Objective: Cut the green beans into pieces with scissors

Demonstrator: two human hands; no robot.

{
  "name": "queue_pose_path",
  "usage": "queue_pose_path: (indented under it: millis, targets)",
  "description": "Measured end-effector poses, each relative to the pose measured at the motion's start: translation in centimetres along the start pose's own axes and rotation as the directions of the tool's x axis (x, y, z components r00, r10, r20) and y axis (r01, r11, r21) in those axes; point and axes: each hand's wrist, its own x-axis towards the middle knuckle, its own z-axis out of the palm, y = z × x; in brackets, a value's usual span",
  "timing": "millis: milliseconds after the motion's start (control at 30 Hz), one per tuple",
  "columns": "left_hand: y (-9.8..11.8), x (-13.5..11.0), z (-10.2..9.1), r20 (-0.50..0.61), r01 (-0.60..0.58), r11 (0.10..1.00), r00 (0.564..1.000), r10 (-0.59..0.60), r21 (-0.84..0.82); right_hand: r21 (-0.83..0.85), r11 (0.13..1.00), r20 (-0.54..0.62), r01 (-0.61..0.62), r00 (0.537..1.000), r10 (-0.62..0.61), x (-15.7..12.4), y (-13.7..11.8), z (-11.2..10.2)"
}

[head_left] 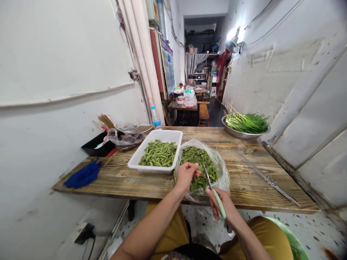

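In the lower middle of the frame, the right hand (223, 206) is clamping green-handled scissors (214, 193), blades pointing up into the bag of green beans (199, 164). Just left, the left hand (186, 176) is curling its fingers together over those beans; I cannot tell whether it is pinching one. Trimming seems underway; any snip is calling for a bean lifted clear of the plastic. A white tray (135, 163) of cut pieces is sitting beside the bag.

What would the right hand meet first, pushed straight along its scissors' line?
Likely the heap of cut green beans in the clear plastic bag: the right hand aims its green-handled metal scissors up-left into it. The left hand sits close beside that line; depth is unclear.
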Motion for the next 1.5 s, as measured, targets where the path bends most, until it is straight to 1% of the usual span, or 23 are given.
queue_pose_path:
  millis: [33, 67, 100, 133, 200, 233, 267, 333, 400, 433, 467, 500, 567, 667, 733, 767, 833, 933, 1033, 1267, 1333, 1400, 1500]
  targets:
    - [0.7, 0.9, -1.3, -0.066, -0.08, 0.994, 0.994, 0.085, 0.068, -0.002, 1.0, -0.005, 0.0, 1.0, 0.0, 0.1, 0.3, -0.2]
    - [1.6, 2.0, -2.8, -0.146, -0.178, 0.969, 0.968, 0.204, 0.173, -0.006, 1.0, -0.01, 0.003, 1.0, -0.003, 0.1, 0.5, -0.5]
    - [2.6, 3.0, -4.5, -0.216, -0.257, 0.915, 0.918, 0.332, 0.311, -0.008, 1.0, -0.014, 0.008, 1.0, -0.008, 0.1, 0.6, -0.8]
    - [3.5, 4.0, -6.0, -0.245, -0.299, 0.836, 0.862, 0.443, 0.46, -0.008, 1.0, -0.017, 0.012, 1.0, -0.012, 0.0, 0.7, -1.0]
    - [5.0, 5.2, -8.4, -0.133, -0.303, 0.605, 0.812, 0.568, 0.736, 0.003, 1.0, -0.013, 0.009, 1.0, -0.009, -0.3, 0.6, -1.4]
    - [5.3, 5.4, -9.0, -0.065, -0.294, 0.48, 0.798, 0.6, 0.826, 0.015, 1.0, -0.01, 0.007, 1.0, -0.007, -0.5, 0.5, -1.5]
    - [5.3, 5.2, -9.2, 0.036, -0.309, 0.358, 0.798, 0.602, 0.881, 0.032, 0.999, -0.008, 0.007, 1.0, -0.006, -0.6, 0.4, -1.5]
    - [4.4, 4.2, -8.3, 0.301, -0.433, 0.165, 0.808, 0.507, 0.886, 0.07, 0.998, -0.001, 0.006, 1.0, -0.006, -0.8, 0.1, -1.3]
    - [2.8, 2.8, -6.7, 0.554, -0.603, 0.087, 0.773, 0.309, 0.793, 0.09, 0.996, 0.003, 0.001, 1.0, -0.001, -0.9, 0.0, -1.1]
    - [1.9, 2.2, -5.9, 0.614, -0.645, 0.086, 0.754, 0.233, 0.759, 0.088, 0.996, 0.004, -0.006, 1.0, 0.006, -1.0, 0.0, -1.0]
    - [1.1, 1.8, -5.2, 0.637, -0.659, 0.1, 0.749, 0.185, 0.746, 0.076, 0.997, 0.008, -0.015, 1.0, 0.015, -1.0, 0.0, -1.0]
    - [0.5, 1.6, -4.8, 0.628, -0.649, 0.126, 0.76, 0.17, 0.75, 0.058, 0.998, 0.013, -0.022, 1.0, 0.021, -1.0, 0.0, -0.9]
    - [-0.2, 1.5, -4.2, 0.568, -0.604, 0.238, 0.797, 0.205, 0.761, 0.024, 0.999, 0.015, -0.025, 1.0, 0.024, -1.1, 0.1, -0.8]
    - [-0.3, 1.8, -3.7, 0.442, -0.511, 0.561, 0.856, 0.267, 0.652, -0.022, 1.0, 0.008, -0.014, 1.0, 0.014, -1.0, 0.3, -0.6]
    - [-0.2, 1.7, -3.2, 0.385, -0.378, 0.776, 0.903, 0.19, 0.505, -0.032, 0.999, 0.013, -0.003, 1.0, 0.003, -0.7, 0.5, -0.5]
    - [-0.3, 1.5, -2.8, 0.38, -0.289, 0.853, 0.918, 0.117, 0.435, -0.031, 1.0, 0.021, 0.005, 1.0, -0.004, -0.6, 0.5, -0.4]
    - [-0.5, 1.0, -2.0, 0.403, -0.103, 0.94, 0.914, -0.04, 0.325, -0.028, 0.999, 0.033, 0.021, 0.999, -0.02, -0.3, 0.7, -0.3]
    - [-0.9, 0.4, -1.1, 0.433, 0.105, 0.973, 0.882, -0.187, 0.206, -0.057, 0.997, 0.043, 0.045, 0.998, -0.043, 0.0, 0.8, -0.3]
    - [-0.9, 0.2, -0.8, 0.431, 0.195, 0.97, 0.871, -0.238, 0.143, -0.089, 0.994, 0.052, 0.069, 0.997, -0.064, 0.1, 0.9, -0.5]
    - [0.0, -0.3, -0.7, 0.474, 0.149, 0.973, 0.853, -0.217, 0.176, -0.063, 0.995, 0.054, 0.075, 0.996, -0.071, -0.1, 0.7, -0.6]
    - [0.1, -0.4, -0.6, 0.473, 0.161, 0.971, 0.851, -0.227, 0.177, -0.044, 0.998, 0.051, 0.047, 0.998, -0.045, -0.2, 0.7, -0.5]
    - [0.0, -0.3, -0.6, 0.439, 0.171, 0.97, 0.868, -0.231, 0.172, -0.03, 0.999, 0.04, 0.013, 0.999, -0.011, -0.1, 0.8, -0.4]
    - [-0.3, -0.1, -0.6, 0.327, 0.119, 0.977, 0.929, -0.173, 0.178, -0.023, 1.0, 0.023, 0.001, 1.0, 0.0, 0.0, 1.1, -0.5]
